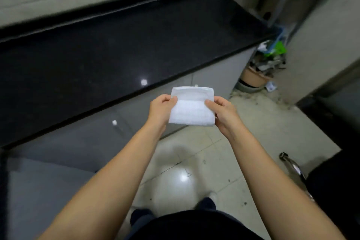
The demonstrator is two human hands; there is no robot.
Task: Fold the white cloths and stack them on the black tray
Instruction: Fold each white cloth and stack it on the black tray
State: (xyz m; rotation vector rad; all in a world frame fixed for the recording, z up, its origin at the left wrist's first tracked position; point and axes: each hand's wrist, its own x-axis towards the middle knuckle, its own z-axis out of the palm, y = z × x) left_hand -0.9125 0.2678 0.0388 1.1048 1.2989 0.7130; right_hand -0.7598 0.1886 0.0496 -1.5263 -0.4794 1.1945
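While it hangs in the air at the centre of the frame, the white cloth is folded into a small rectangle, its top edge turned down as a flap across the upper part. The left hand pinches the cloth's left edge, thumb on the front face and fingers curled behind, and the right hand pinches the right edge the same way, so both are clamped on it. Both bare forearms reach up from the bottom of the frame. Behind and to the left of the cloth, a glossy black tabletop runs across the upper left, with grey cabinet fronts beneath its edge. Below the hands lies a pale tiled floor. At right of centre, near the tabletop's end, a tan basin sits under a blurred heap of clutter.
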